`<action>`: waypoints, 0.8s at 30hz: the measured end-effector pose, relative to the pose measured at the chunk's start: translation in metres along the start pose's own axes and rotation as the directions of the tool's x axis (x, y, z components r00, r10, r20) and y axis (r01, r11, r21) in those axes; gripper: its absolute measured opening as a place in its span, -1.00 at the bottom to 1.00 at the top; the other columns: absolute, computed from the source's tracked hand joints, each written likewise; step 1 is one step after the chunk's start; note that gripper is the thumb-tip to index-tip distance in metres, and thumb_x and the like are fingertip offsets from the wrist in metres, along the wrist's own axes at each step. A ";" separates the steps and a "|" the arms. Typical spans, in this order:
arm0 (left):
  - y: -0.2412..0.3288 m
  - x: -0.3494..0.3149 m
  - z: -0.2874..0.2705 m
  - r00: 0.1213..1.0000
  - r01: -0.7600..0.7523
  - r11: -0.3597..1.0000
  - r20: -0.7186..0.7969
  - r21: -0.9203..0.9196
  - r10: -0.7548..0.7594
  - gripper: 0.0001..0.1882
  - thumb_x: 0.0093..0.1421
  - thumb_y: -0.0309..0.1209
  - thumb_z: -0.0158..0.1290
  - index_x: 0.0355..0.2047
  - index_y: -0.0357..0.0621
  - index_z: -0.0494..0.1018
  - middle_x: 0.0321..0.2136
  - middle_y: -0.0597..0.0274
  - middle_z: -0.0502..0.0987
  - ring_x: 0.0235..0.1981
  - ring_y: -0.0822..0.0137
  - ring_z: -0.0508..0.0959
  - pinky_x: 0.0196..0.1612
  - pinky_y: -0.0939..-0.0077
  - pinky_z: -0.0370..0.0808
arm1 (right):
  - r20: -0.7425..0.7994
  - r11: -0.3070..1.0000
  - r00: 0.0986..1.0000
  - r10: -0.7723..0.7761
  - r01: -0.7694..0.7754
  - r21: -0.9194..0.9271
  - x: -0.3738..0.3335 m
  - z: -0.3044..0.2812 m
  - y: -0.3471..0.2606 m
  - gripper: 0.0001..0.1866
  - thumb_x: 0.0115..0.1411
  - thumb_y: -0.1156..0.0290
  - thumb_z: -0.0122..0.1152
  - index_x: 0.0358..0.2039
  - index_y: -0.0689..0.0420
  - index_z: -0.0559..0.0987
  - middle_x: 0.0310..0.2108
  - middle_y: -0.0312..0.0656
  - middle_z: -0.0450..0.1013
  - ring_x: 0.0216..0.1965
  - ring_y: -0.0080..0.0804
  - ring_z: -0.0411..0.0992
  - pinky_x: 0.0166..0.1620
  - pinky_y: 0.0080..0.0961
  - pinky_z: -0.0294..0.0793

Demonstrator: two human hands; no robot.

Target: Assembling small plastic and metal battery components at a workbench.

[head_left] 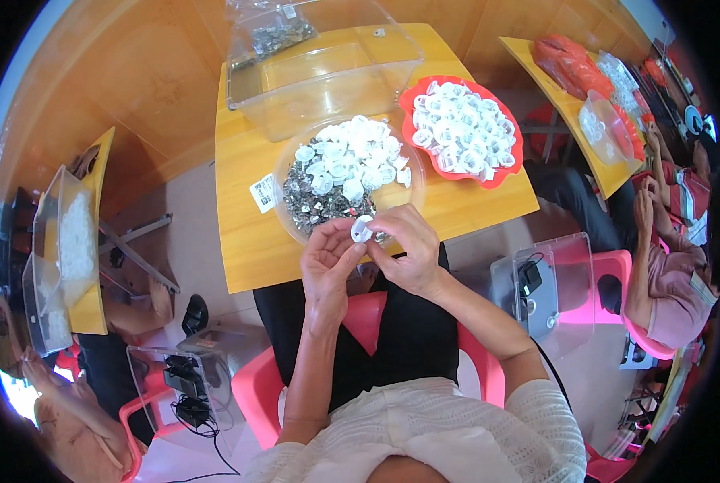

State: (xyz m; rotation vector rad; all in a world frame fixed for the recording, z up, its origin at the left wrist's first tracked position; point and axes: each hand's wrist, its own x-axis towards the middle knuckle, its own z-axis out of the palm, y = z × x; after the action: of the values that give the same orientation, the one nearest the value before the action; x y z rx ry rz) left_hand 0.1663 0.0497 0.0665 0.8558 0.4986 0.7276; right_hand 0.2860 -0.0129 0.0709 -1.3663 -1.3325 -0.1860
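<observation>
A clear round bowl (400,196) is carried by the yellow wood-grain table (243,233), just beyond the grip of the left hand (326,256) and right hand (412,248). A red scalloped basin (515,153) is set beyond and right of the grip; a clear box (328,98) is placed farthest ahead. A white label (262,193) is seen left of the grip, at the bowl's edge.

White part (362,228), red tray (407,103), yellow table (243,233) (faintly wood-grained), pink chair (255,398), white openwork-striped top (489,427).
</observation>
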 end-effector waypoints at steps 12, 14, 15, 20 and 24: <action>-0.004 -0.007 -0.011 1.000 -0.002 0.933 0.018 -0.360 0.010 -0.67 0.15 -0.56 -0.10 -0.04 -0.23 0.30 -0.18 0.16 0.44 -0.15 0.33 0.47 -0.10 0.45 0.44 | 0.147 0.985 0.977 -0.155 0.165 -0.057 -0.004 0.005 -0.014 -0.65 -0.25 0.63 0.27 -0.34 0.17 0.52 -0.45 -0.20 0.42 -0.45 -0.29 0.39 -0.40 -0.47 0.39; -0.005 -0.005 -0.017 1.000 -0.019 0.906 0.010 -0.423 0.026 -0.64 0.13 -0.45 -0.08 -0.04 -0.17 0.24 -0.21 0.14 0.44 -0.15 0.22 0.48 -0.09 0.36 0.45 | 0.130 0.990 0.984 -0.126 0.132 -0.041 0.002 -0.002 -0.012 -0.66 -0.23 0.62 0.26 -0.33 0.18 0.52 -0.44 -0.19 0.43 -0.44 -0.28 0.39 -0.39 -0.46 0.39; -0.002 -0.004 -0.020 0.999 -0.004 0.898 0.029 -0.440 0.018 -0.65 0.13 -0.44 -0.07 -0.05 -0.16 0.24 -0.21 0.14 0.44 -0.15 0.21 0.48 -0.08 0.37 0.45 | 0.112 0.995 0.989 -0.096 0.099 -0.024 0.005 -0.007 -0.007 -0.67 -0.21 0.62 0.26 -0.33 0.19 0.52 -0.43 -0.17 0.43 -0.44 -0.27 0.39 -0.37 -0.46 0.40; 0.001 -0.002 -0.035 0.998 -0.005 0.856 0.057 -0.516 0.041 -0.69 0.13 -0.40 -0.05 -0.11 -0.12 0.25 -0.25 0.17 0.44 -0.26 0.27 0.48 -0.22 0.49 0.43 | 0.055 0.908 0.927 0.371 -0.349 -0.232 0.023 -0.038 0.028 -0.91 0.01 0.60 0.16 -0.41 0.27 0.52 -0.52 -0.17 0.42 -0.56 -0.46 0.38 -0.48 -0.60 0.34; -0.001 -0.003 -0.037 0.999 -0.012 0.866 0.030 -0.500 0.031 -0.71 0.13 -0.39 -0.04 -0.13 -0.14 0.26 -0.27 0.16 0.43 -0.31 0.30 0.47 -0.27 0.53 0.40 | 0.252 0.849 0.865 0.435 -0.301 -0.434 0.027 -0.040 0.034 -0.94 -0.05 0.56 0.19 -0.48 0.22 0.54 -0.54 -0.16 0.43 -0.53 -0.33 0.42 -0.43 -0.48 0.37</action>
State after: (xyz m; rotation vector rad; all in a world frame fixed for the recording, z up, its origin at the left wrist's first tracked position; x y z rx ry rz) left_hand 0.1400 0.0652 0.0449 0.3839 0.2449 0.8130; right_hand 0.3438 -0.0175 0.0845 -2.0420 -1.3190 0.0699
